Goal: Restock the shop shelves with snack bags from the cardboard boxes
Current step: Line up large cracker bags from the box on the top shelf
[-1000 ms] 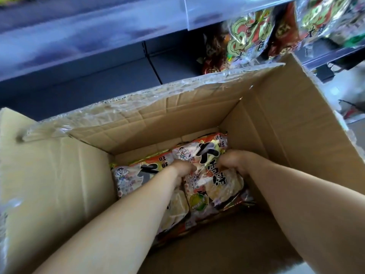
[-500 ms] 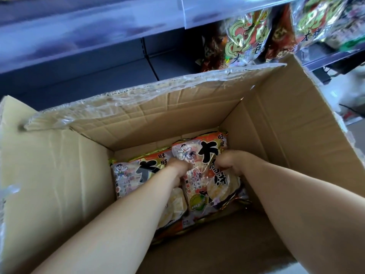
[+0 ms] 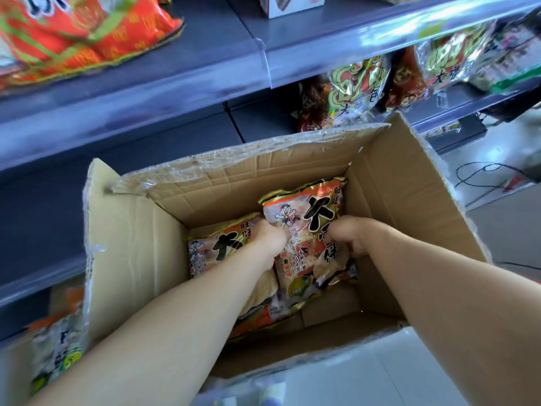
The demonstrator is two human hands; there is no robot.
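An open cardboard box point(image 3: 409, 200) stands on the floor before grey shelves. Inside it lie orange snack bags printed with a cartoon boy and black characters. My left hand point(image 3: 269, 238) and my right hand point(image 3: 345, 235) both grip the right-hand snack bag point(image 3: 307, 218), one on each side, and its top edge is raised toward the box's back wall. A second snack bag point(image 3: 216, 247) lies flat to the left, partly hidden under my left forearm. More bags show beneath them.
The grey middle shelf point(image 3: 175, 148) behind the box is bare on the left; gold-and-red bags point(image 3: 360, 86) stand at its right. Red bags point(image 3: 73, 30) fill the upper shelf. Another bag point(image 3: 58, 347) sits low left. Cables point(image 3: 480, 174) lie on the floor at right.
Both hands have lifted the right-hand bag up off the pile, so it sits higher in the box. The view has tilted up, showing more shelves.
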